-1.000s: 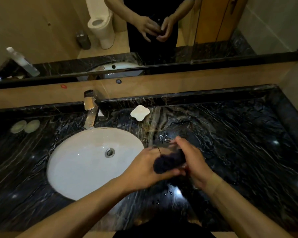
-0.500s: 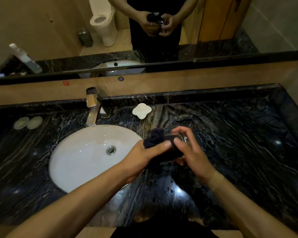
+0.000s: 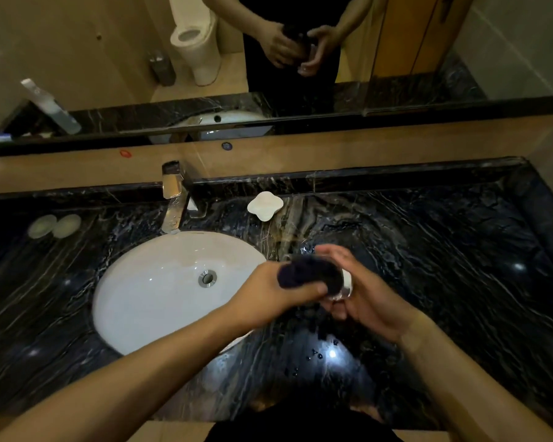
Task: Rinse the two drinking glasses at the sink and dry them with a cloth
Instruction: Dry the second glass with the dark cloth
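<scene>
Clamped round the dark cloth, my left hand presses it against the drinking glass — my right hand cups that glass from the far side, fingers curled about it. Both hang over the black marble counter, just right of the white sink. A second glass seems to stand behind my hands — too faint to be sure.

Black marble counter under a wide mirror

A white, clover-shaped dish is sitting near the chrome tap, two pale round discs (possibly coasters) are lying side by side at far left, and the mirror is reflecting a toilet and small bin.
</scene>
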`<state>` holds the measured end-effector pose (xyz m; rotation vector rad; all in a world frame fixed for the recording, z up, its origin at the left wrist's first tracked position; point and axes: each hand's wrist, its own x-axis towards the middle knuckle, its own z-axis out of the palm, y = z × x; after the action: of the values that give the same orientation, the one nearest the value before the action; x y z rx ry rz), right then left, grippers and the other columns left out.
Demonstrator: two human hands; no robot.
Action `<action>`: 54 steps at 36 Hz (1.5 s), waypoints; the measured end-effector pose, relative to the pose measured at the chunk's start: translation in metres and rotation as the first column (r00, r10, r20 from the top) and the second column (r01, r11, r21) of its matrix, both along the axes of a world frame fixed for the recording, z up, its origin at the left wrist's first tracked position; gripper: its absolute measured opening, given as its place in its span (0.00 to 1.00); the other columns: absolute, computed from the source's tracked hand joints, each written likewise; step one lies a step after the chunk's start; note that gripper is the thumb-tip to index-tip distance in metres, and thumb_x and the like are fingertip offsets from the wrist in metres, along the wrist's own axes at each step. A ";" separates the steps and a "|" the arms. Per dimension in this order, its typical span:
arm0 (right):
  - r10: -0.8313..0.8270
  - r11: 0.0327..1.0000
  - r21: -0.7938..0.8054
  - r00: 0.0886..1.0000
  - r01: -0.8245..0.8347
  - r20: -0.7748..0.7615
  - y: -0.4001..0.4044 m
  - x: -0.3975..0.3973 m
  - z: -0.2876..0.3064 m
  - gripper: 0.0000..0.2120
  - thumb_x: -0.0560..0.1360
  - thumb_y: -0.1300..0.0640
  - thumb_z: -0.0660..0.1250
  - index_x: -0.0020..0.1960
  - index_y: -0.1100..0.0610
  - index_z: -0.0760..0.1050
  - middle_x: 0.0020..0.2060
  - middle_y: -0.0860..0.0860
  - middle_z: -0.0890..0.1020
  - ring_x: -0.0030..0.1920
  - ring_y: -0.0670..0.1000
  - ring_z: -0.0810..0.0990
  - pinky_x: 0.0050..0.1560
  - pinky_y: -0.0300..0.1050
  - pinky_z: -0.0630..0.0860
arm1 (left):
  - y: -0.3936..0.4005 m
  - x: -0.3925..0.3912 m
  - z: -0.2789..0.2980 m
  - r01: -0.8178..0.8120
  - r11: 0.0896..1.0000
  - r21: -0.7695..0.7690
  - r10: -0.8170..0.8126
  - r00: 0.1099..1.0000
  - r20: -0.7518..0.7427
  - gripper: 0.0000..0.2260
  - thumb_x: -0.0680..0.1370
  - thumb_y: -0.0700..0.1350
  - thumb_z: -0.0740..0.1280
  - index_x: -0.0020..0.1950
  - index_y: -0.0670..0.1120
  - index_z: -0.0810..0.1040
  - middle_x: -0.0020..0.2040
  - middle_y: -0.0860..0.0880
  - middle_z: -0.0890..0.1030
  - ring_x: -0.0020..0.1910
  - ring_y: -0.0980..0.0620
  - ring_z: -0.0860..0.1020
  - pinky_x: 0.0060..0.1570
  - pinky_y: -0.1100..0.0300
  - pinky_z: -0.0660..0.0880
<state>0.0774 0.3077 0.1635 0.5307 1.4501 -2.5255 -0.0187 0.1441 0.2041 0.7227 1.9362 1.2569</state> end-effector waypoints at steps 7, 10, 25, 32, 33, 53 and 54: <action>-0.170 0.903 0.367 0.970 0.225 -0.175 -0.012 -0.003 0.003 0.12 0.77 0.45 0.62 0.57 0.49 0.73 0.43 0.56 0.76 0.32 0.53 0.71 0.25 0.41 0.66 | 0.006 0.009 0.022 -0.122 0.990 0.070 0.089 0.929 0.359 0.02 0.76 0.39 0.72 0.46 0.46 0.83 0.35 0.53 0.85 0.35 0.59 0.82 0.33 0.69 0.74; -0.228 0.931 0.283 0.973 0.232 -0.045 -0.013 -0.005 0.005 0.16 0.77 0.40 0.65 0.53 0.52 0.75 0.36 0.55 0.75 0.24 0.48 0.69 0.21 0.35 0.60 | 0.003 0.008 0.013 0.112 0.993 0.043 -0.100 0.971 -0.217 0.07 0.72 0.44 0.76 0.48 0.52 0.82 0.40 0.55 0.85 0.40 0.61 0.81 0.45 0.61 0.77; 0.014 0.891 0.452 0.998 -0.041 0.064 0.000 0.004 -0.006 0.20 0.71 0.31 0.65 0.57 0.39 0.76 0.58 0.49 0.83 0.59 0.50 0.81 0.62 0.49 0.76 | -0.004 -0.011 -0.001 0.351 0.923 -0.161 -0.386 0.825 -0.412 0.08 0.72 0.50 0.77 0.43 0.48 0.82 0.36 0.53 0.82 0.34 0.56 0.78 0.37 0.60 0.75; 0.442 0.643 0.670 0.894 -0.371 0.071 0.013 0.008 0.002 0.42 0.61 0.41 0.81 0.70 0.36 0.64 0.64 0.39 0.78 0.63 0.40 0.77 0.66 0.43 0.75 | 0.002 -0.010 0.011 0.151 0.983 -0.106 -0.118 0.957 0.266 0.05 0.73 0.39 0.76 0.40 0.49 0.84 0.32 0.55 0.83 0.33 0.61 0.80 0.35 0.70 0.73; 0.448 0.583 0.723 0.889 -0.372 0.096 0.012 0.007 0.004 0.45 0.59 0.41 0.82 0.71 0.38 0.64 0.63 0.38 0.78 0.62 0.39 0.77 0.65 0.43 0.75 | 0.002 -0.011 0.011 0.152 0.983 -0.107 -0.117 0.953 0.280 0.05 0.73 0.39 0.76 0.41 0.49 0.84 0.33 0.55 0.84 0.34 0.60 0.81 0.36 0.70 0.74; 0.292 0.897 -0.314 0.951 -0.310 -0.105 0.018 0.020 -0.017 0.39 0.64 0.53 0.81 0.70 0.61 0.68 0.57 0.66 0.79 0.48 0.60 0.82 0.43 0.47 0.79 | -0.039 -0.058 0.026 0.104 0.994 -0.046 -0.103 0.995 0.018 0.18 0.63 0.48 0.81 0.49 0.44 0.84 0.41 0.44 0.84 0.40 0.52 0.81 0.39 0.57 0.78; 0.225 0.931 -0.273 0.970 -0.243 -0.097 0.018 0.020 -0.015 0.40 0.63 0.55 0.81 0.70 0.61 0.68 0.58 0.65 0.78 0.48 0.57 0.82 0.45 0.47 0.79 | -0.041 -0.055 0.022 -0.043 0.999 0.000 0.043 0.996 0.075 0.18 0.60 0.51 0.80 0.47 0.47 0.84 0.40 0.46 0.84 0.40 0.52 0.82 0.37 0.58 0.77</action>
<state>0.0970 0.3259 0.1484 0.2151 1.0680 -2.5131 -0.0732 0.1034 0.2265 0.6290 1.8986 1.2935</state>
